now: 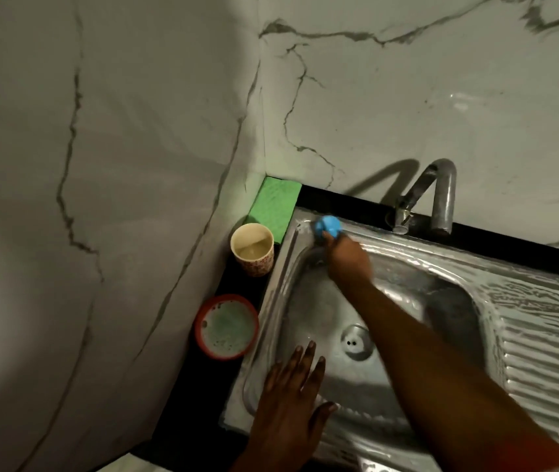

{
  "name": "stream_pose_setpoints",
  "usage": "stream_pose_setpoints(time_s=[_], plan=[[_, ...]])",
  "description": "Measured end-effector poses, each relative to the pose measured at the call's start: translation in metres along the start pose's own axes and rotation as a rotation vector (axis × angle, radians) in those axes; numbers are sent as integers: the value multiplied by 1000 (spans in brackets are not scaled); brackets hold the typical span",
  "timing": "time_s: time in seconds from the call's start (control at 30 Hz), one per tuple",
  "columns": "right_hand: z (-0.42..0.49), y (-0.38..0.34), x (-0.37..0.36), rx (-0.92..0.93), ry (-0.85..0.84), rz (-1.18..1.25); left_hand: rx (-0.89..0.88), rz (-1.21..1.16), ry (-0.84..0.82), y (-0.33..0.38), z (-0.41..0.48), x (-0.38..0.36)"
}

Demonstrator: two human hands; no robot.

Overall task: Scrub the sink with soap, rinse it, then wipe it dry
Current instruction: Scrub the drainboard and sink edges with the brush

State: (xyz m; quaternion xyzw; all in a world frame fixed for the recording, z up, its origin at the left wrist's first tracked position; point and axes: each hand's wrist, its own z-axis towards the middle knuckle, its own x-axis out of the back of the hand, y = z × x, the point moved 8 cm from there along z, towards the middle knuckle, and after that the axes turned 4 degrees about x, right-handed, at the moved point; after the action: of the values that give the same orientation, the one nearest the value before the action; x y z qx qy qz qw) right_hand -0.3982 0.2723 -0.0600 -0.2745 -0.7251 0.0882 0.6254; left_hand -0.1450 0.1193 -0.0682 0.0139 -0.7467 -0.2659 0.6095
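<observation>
At the far left corner of the steel sink [273,294], the right hand [348,258] grips a blue scrubber [327,226], fingers curled around it, and presses it against the rim. The left hand [288,393] rests flat on the near left rim, fingers straight and slightly spread. On the counter left of the sink stand a green sponge [273,207], a cup [252,248] and a red bowl [200,321] of foamy liquid. The tap [443,199] stands at the far edge.

Tap [441,195] behind sink [407,240], cup [252,250] and bowl [226,327] left of it, pad [273,209] behind cup, drainboard [550,352] right of basin.
</observation>
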Motion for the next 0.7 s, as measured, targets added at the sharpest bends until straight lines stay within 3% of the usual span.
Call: stream_pose_setpoints(time_s=[0.1,0.17,0.27,0.47,0.57,0.7], plan=[[16,-54,-19,56,-41,27,-13,1,16,2,2,-3],[15,-42,-6,96,-27,-67,-26,0,9,5,4,-5],[-1,34,31,66,45,-178,-53,58,25,10,8,-3],[-41,182,100,-229,202,-252,-73,140,33,21,13,-3],[-34,164,87,-247,170,-172,-68,167,32,21,13,-5],[-5,69,28,-74,52,-23,-40,135,20,19,14,-4]])
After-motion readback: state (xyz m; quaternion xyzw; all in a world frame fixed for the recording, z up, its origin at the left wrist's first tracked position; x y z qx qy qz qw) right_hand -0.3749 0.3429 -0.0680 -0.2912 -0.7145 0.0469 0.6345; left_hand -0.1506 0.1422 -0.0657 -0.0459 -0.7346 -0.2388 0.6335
